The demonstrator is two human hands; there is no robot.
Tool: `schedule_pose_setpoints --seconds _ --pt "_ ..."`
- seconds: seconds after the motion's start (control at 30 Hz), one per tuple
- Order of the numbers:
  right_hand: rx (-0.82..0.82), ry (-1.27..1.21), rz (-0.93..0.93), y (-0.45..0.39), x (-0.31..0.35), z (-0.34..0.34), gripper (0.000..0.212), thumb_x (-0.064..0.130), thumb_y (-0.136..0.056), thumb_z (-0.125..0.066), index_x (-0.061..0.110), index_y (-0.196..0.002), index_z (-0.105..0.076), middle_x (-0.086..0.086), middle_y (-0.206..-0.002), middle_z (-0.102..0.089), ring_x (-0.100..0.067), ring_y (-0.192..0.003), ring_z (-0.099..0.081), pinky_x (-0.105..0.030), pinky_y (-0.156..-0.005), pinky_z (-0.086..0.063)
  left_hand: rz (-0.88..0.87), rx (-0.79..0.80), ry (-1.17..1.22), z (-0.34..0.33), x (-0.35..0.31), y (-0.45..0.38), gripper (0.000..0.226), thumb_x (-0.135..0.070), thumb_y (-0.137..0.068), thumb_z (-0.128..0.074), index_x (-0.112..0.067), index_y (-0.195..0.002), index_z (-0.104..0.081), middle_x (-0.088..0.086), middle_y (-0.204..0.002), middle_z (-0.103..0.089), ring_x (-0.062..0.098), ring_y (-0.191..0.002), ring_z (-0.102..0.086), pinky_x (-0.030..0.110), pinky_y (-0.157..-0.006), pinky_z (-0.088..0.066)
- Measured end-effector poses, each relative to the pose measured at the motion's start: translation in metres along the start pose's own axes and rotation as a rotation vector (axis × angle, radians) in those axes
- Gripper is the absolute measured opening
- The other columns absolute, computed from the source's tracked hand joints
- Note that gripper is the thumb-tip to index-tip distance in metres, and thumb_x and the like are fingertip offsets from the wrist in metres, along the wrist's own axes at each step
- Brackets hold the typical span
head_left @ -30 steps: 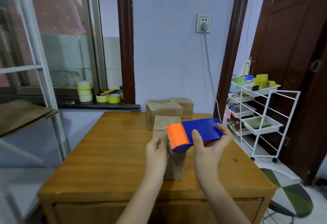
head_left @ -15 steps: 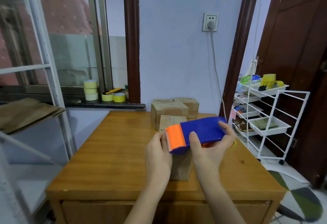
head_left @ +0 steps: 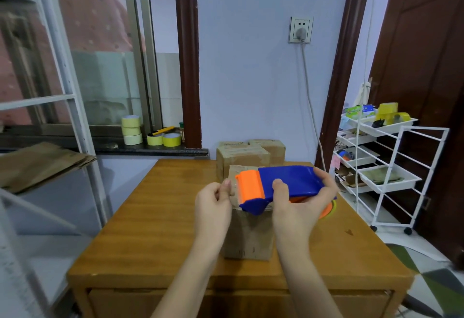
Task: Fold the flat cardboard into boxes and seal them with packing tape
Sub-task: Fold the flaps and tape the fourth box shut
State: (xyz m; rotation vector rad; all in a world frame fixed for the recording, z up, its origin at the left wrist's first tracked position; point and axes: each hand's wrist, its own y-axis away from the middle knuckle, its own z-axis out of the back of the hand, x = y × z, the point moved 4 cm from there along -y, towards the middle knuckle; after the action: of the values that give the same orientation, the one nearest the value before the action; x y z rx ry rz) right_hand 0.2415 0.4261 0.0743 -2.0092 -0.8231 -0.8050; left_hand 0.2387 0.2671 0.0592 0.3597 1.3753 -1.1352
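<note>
Box (head_left: 247, 234) on table (head_left: 150, 217); right hand (head_left: 298, 207) grips tape dispenser (head_left: 278, 187) above it

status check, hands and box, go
Right hand grips blue tape dispenser over box. Left hand pinches at its orange end. Two boxes stand behind, apart.

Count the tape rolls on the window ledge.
5. Three pale rolls stand stacked left; two brighter yellow rolls, one beside the other, sit right of them. Others may be hidden.
</note>
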Motion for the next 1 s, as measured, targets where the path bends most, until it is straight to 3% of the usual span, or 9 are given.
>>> schedule_pose_setpoints --seconds 0.1,0.17,0.3,0.4,0.47,0.6,0.83,1.0 --pt "-0.069 0.049 0.084 -0.022 0.005 0.024 0.063 -0.005 -0.079 -0.068 0.028 -0.12 -0.032 -0.002 -0.127 -0.037 -0.003 -0.099 -0.055 -0.011 -0.064 -0.049 0.001 -0.083 -0.016 0.026 0.01 -0.005 0.031 -0.029 -0.098 -0.047 -0.013 -0.074 -0.06 0.001 -0.061 -0.052 0.012 -0.058 -0.047 0.023 -0.054 -0.035" --pt "-0.023 0.129 0.149 -0.032 0.008 0.035 0.064 0.0 -0.079 -0.07 0.037 -0.114 -0.032 0.001 -0.127 -0.036 -0.008 -0.105 -0.051 -0.01 -0.069 -0.049 0.0 -0.06 -0.05 0.035 0.016 -0.006 0.031 -0.029 -0.097 -0.047 -0.013 -0.074 -0.061 0.0 -0.058 -0.05 0.012 -0.054 -0.044 0.025 -0.054 -0.034" --pt "0.049 0.196 0.17 -0.03 0.004 0.046 0.068 -0.005 -0.079 -0.07 0.041 -0.11 -0.03 0.008 -0.121 -0.034 -0.002 -0.102 -0.048 -0.007 -0.066 -0.047 0.015 0.008 0.007 0.029 0.021 -0.009 0.033 -0.029 -0.097 -0.049 -0.012 -0.072 -0.062 -0.001 -0.055 -0.047 0.01 -0.05 -0.041 0.021 -0.05 -0.034" --pt "0.053 0.193 0.14 -0.029 -0.003 0.053 0.068 -0.004 -0.08 -0.069 0.044 -0.108 -0.03 0.019 -0.115 -0.034 0.006 -0.096 -0.05 -0.008 -0.067 -0.048 0.047 0.045 0.034 0.023 0.025 -0.012 0.042 -0.033 -0.096 -0.05 0.002 -0.077 -0.063 0.003 -0.057 -0.045 0.011 -0.05 -0.04 0.023 -0.052 -0.034" --pt "0.043 0.195 0.108 -0.03 -0.007 0.057 0.068 -0.004 -0.08 -0.068 0.045 -0.107 -0.031 0.014 -0.117 -0.036 0.001 -0.097 -0.05 -0.008 -0.066 -0.049 0.042 0.055 0.003 0.021 0.028 -0.014 0.047 -0.037 -0.094 -0.053 0.001 -0.066 -0.056 0.002 -0.054 -0.042 0.012 -0.051 -0.039 0.025 -0.056 -0.036" --pt "-0.024 0.191 0.04 -0.035 -0.014 0.063 0.064 -0.004 -0.08 -0.068 0.032 -0.119 -0.033 0.001 -0.127 -0.033 -0.003 -0.098 -0.049 -0.006 -0.06 -0.046 0.03 0.063 -0.089 0.014 0.035 -0.016 0.046 -0.034 -0.093 -0.056 -0.013 -0.055 -0.04 0.0 -0.051 -0.039 0.012 -0.051 -0.038 0.024 -0.054 -0.032" --pt "-0.113 0.203 0.041 -0.041 -0.017 0.077 0.059 -0.003 -0.082 -0.068 0.027 -0.119 -0.033 0.0 -0.125 -0.035 -0.009 -0.1 -0.048 -0.009 -0.066 -0.042 0.005 0.058 -0.121 0.014 0.038 -0.023 0.044 -0.037 -0.092 -0.055 -0.012 -0.058 -0.043 0.0 -0.052 -0.041 0.013 -0.051 -0.038 0.025 -0.054 -0.033" --pt "-0.069 0.233 0.016 -0.042 -0.024 0.076 0.061 -0.005 -0.08 -0.068 0.026 -0.119 -0.032 0.0 -0.125 -0.034 -0.002 -0.093 -0.049 -0.008 -0.06 -0.046 0.033 0.029 -0.162 0.011 0.046 -0.024 0.045 -0.037 -0.092 -0.056 -0.013 -0.057 -0.041 -0.002 -0.051 -0.039 0.013 -0.051 -0.037 0.025 -0.052 -0.029"
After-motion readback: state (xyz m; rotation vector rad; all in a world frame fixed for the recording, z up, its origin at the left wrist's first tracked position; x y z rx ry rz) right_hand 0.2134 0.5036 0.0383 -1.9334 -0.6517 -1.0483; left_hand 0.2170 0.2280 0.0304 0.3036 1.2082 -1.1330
